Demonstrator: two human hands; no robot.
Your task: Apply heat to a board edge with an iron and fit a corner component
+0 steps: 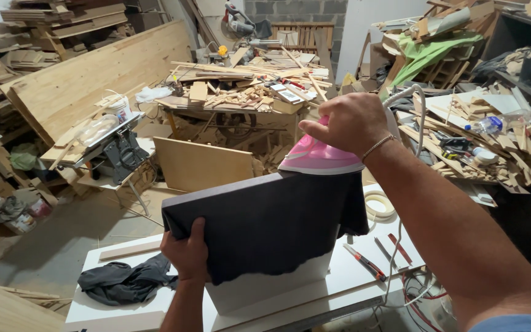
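One dark rag [121, 281] lies crumpled at near left on the white table [351, 261], one wood strip [129, 250] just beyond it. Left hand [187, 251] clamps the lower left edge of one dark cloth [265, 224], draped over one upright white panel [265, 289] standing on the table. Right hand [353, 122] wraps the handle of one pink iron [319, 158], sole on the panel's top edge, over the cloth. One white cord [414, 98] loops behind the wrist. One tape roll [379, 205] and two red-handled tools [376, 258] lie right of the panel on the table
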